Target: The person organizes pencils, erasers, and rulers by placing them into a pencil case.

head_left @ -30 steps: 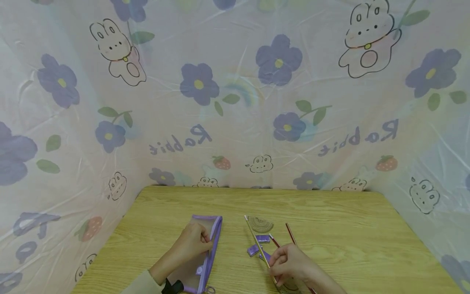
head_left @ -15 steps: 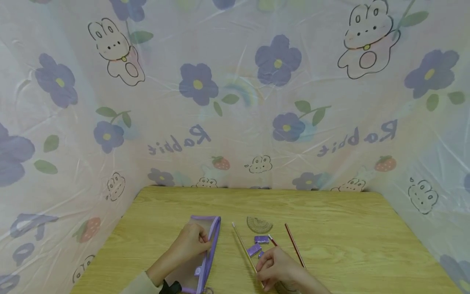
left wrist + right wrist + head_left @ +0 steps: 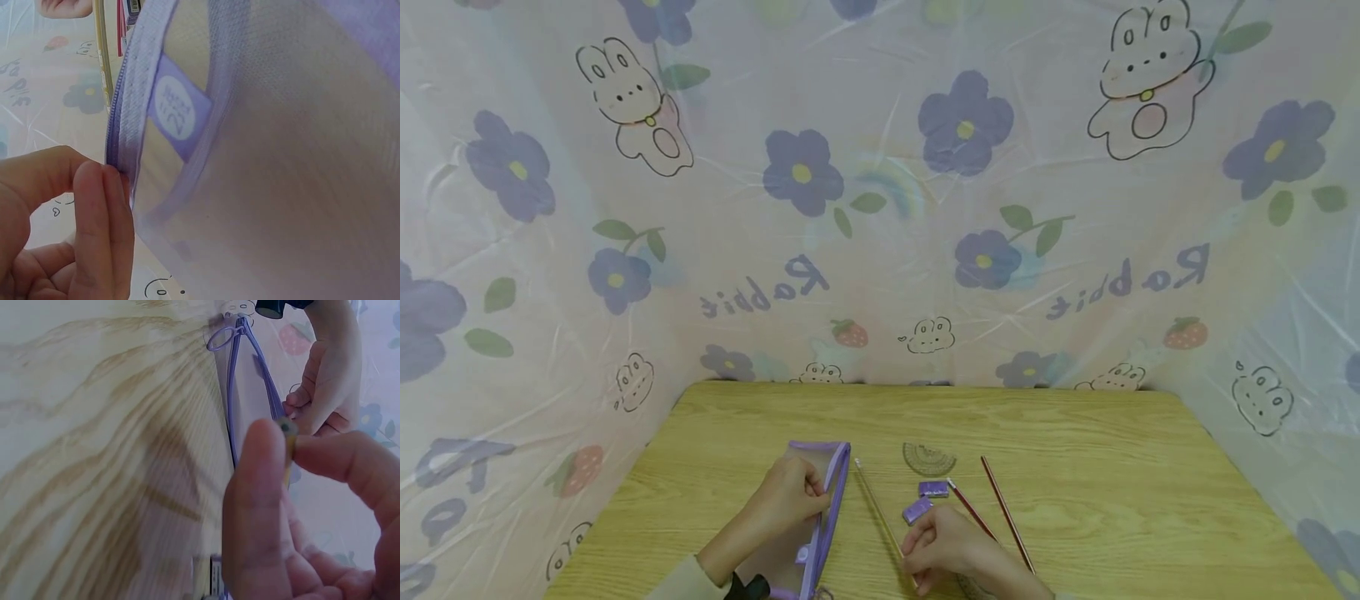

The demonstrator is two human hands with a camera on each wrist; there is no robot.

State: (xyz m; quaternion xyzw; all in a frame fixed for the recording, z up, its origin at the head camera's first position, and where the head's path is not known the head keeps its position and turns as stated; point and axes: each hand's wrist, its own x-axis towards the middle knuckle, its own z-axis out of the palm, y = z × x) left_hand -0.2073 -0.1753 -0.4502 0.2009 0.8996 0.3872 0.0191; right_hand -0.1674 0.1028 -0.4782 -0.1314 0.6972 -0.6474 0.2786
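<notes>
My left hand (image 3: 790,492) pinches the open zip edge of a purple-trimmed mesh pencil case (image 3: 782,554), which lies on the left of the table. In the left wrist view, the fingers hold the zip edge (image 3: 119,134) beside a purple label (image 3: 178,106). To the right of the case, my right hand (image 3: 951,546) pinches a yellow pencil (image 3: 876,504) near its lower end. The pencil slants up and left, its white-tipped end close to the case's edge in the head view. Between thumb and finger, the right wrist view shows the pencil's blunt end (image 3: 287,428).
Two purple erasers (image 3: 933,489) lie beyond my right hand, below a clear protractor (image 3: 929,457). Two dark red pencils (image 3: 1007,512) lie to their right, one partly behind the hand. Part of another protractor (image 3: 973,587) shows under my right wrist. A printed curtain surrounds the table.
My right hand has moved left with the yellow pencil, bringing it away from the erasers and close to the pencil case. The left hand keeps its hold on the case.
</notes>
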